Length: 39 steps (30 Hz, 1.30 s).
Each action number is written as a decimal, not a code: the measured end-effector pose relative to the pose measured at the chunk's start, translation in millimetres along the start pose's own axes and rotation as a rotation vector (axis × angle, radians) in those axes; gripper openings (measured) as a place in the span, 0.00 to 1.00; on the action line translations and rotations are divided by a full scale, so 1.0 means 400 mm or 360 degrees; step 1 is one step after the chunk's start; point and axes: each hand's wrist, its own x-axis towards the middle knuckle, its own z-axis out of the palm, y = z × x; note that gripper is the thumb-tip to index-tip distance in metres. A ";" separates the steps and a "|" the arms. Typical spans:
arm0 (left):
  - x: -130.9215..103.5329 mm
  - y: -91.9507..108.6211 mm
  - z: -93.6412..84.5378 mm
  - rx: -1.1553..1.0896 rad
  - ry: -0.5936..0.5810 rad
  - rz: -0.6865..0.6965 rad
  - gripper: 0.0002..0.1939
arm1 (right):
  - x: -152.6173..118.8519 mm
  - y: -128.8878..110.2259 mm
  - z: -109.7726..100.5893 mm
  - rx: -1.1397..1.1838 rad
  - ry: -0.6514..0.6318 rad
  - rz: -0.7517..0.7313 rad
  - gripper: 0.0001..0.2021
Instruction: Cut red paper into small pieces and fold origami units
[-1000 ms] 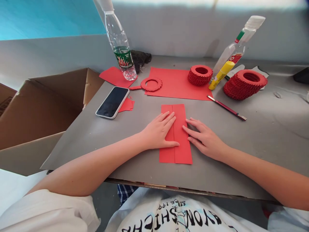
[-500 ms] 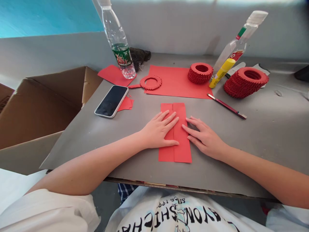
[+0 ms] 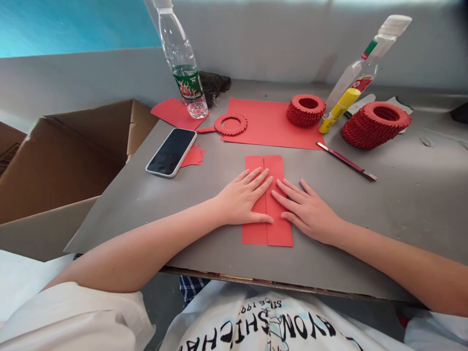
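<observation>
A sheet of red paper (image 3: pixel 274 235) lies before me, its two sides folded in to a seam that runs lengthwise near the middle. My left hand (image 3: pixel 244 197) rests flat across its left half, fingers spread and reaching past the seam. On the right edge, the fingertips of my right hand (image 3: pixel 310 212) touch the right flap, fingers apart. Neither hand grips anything. Part of the paper is hidden under my hands.
Behind the paper lie a larger red sheet (image 3: pixel 256 131), a toothed red paper ring (image 3: pixel 231 125), two ring stacks (image 3: pixel 298 114), a yellow glue stick (image 3: pixel 340 111) and a slim craft knife (image 3: pixel 347 162). A phone (image 3: pixel 171 152) and water bottle (image 3: pixel 187 83) stand left, near a cardboard box (image 3: pixel 80 146).
My right hand has shifted left, its fingers now farther onto the right flap. The left hand keeps its place on the paper. The whole view has shifted slightly.
</observation>
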 end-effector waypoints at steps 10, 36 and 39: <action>0.001 0.000 -0.002 -0.0042 -0.0015 -0.0001 0.51 | 0.004 -0.011 0.002 0.0028 0.0004 0.0067 0.24; -0.026 -0.018 -0.024 -0.0281 0.0022 -0.0008 0.47 | 0.146 0.032 -0.090 0.0398 -0.0237 -0.0571 0.08; -0.022 -0.016 -0.025 -0.0265 -0.0015 0.0042 0.52 | 0.146 0.037 -0.078 0.0518 -0.0222 -0.0532 0.07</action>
